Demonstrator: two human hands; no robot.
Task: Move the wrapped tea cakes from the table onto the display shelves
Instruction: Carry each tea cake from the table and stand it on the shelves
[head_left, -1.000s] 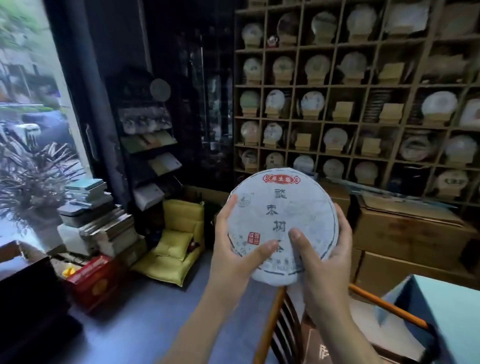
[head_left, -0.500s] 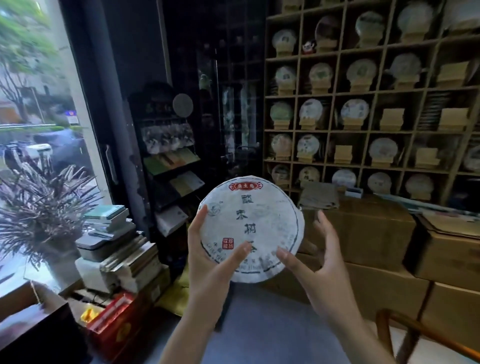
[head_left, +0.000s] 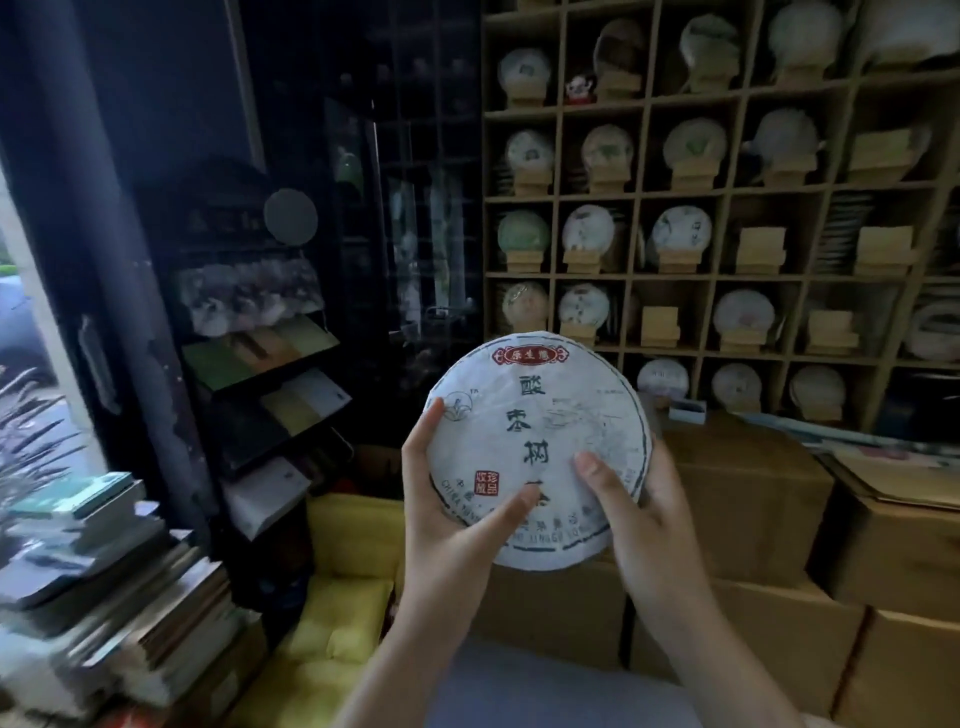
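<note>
Grey-green books (head_left: 93, 561) lie stacked at the far left beside a dark rack of pamphlets (head_left: 265, 353), and yellow cushions (head_left: 337, 613) sit on the floor below it.

At the centre the left hand (head_left: 447, 514) grips the wrapped tea cake (head_left: 540, 452) by its lower left edge, thumb laid across the printed face and a fingertip showing at the rim above. The right hand (head_left: 639, 514) holds the lower right edge the same way, thumb on the front, fingers curled behind. The cake is held up in the air between them, in front of brown cardboard boxes (head_left: 753, 499) and well short of the display shelves (head_left: 722, 197) that fill the right side.

The cake is a flat round disc, so it has no long axis in its face; its short axis, the thickness, runs toward the camera. The printed face looks at the person, the red label at top, and the column of characters leans slightly with its top to the left.

As for progress, many compartments already hold cakes on wooden stands (head_left: 761, 249), though I cannot tell which were put there in this task. Several stands appear bare. This cake is in transit, not yet placed; the table is out of view, so how many remain is unknown.
</note>
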